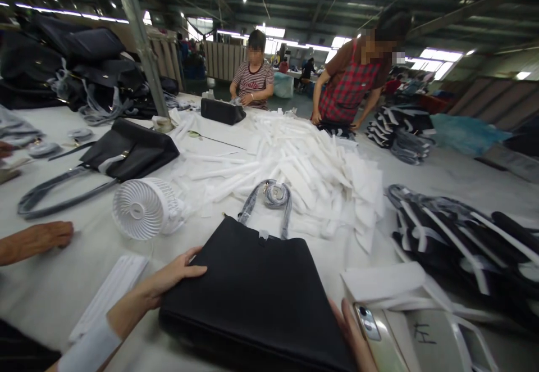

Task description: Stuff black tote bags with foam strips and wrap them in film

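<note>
A black handbag [252, 287] lies on the white table in front of me, its strap side pointing away. Its wrapped strap [275, 195] loops out beyond the top edge, coiled around a small wrapped roll. My left hand [183, 271] grips the bag's left side, thumb on top and the other fingers partly hidden at the edge. At the right edge, my right hand [351, 327] holds the bag with its fingers along the side, partly cut off by the frame. A phone [377, 332] lies just right of that hand.
A white fan [145, 209] and another black bag [135, 150] stand left. A co-worker's hand [37, 241] rests at far left. White paper strips [295, 161] are heaped ahead. Black bag parts [446, 237] lie right. Two people work across the table.
</note>
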A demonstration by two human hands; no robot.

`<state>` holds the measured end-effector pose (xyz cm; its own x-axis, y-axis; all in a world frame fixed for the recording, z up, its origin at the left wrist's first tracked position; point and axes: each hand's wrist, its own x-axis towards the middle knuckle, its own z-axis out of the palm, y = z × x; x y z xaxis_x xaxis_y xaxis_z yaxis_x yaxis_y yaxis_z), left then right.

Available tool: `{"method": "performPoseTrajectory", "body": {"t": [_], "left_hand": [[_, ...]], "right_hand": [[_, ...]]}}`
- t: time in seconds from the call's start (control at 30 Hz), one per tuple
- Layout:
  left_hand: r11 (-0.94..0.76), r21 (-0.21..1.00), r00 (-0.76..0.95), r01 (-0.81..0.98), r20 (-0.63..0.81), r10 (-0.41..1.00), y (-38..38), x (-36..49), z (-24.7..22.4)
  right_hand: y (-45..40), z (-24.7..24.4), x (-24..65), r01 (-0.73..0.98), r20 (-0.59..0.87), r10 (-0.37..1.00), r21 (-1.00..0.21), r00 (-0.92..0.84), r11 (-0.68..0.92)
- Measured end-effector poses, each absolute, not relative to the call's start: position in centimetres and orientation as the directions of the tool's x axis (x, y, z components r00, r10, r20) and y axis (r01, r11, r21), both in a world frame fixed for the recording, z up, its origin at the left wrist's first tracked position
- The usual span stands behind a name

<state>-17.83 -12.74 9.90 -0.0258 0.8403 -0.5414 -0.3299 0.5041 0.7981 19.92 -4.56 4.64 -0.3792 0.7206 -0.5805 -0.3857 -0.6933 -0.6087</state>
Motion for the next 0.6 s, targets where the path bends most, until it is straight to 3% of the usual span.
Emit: {"method": "performPoseTrajectory", "body": {"t": [0.1,0.17,0.33,0.43,0.5,0.6], "left_hand": [[0.54,0.78,-0.075,-0.315,-0.588,0.805,-12.4,-19.3,10.1],[0.532,0.809,-0.097,-0.252,-0.568,0.818,-10.6,-19.7,10.0],[0.511,0.859,-0.112,0.016,-0.506,0.855,-4.2,-18.7,8.0],[0.494,0.868,-0.155,0.059,-0.481,0.863,-2.0,-17.8,6.1],[0.48,0.875,-0.175,0.066,-0.463,0.869,-1.7,-17.6,5.3],[0.451,0.891,-0.177,0.051,-0.436,0.882,-3.0,-18.2,5.9]], "right_hand": [[-4.3,5.0,20.5,-0.421,-0.553,0.664,-0.514,-0.504,-0.747],[-3.1,5.7,20.4,-0.424,-0.531,0.668,-0.518,-0.521,-0.743],[1.6,6.9,17.1,-0.242,-0.518,0.734,-0.718,-0.439,-0.652],[4.5,6.2,14.4,0.013,-0.389,0.887,-0.917,-0.251,-0.399],[5.9,5.3,13.4,0.153,-0.281,0.944,-0.954,-0.17,-0.256],[6.0,4.6,14.4,0.187,-0.278,0.947,-0.951,-0.164,-0.247]]}}
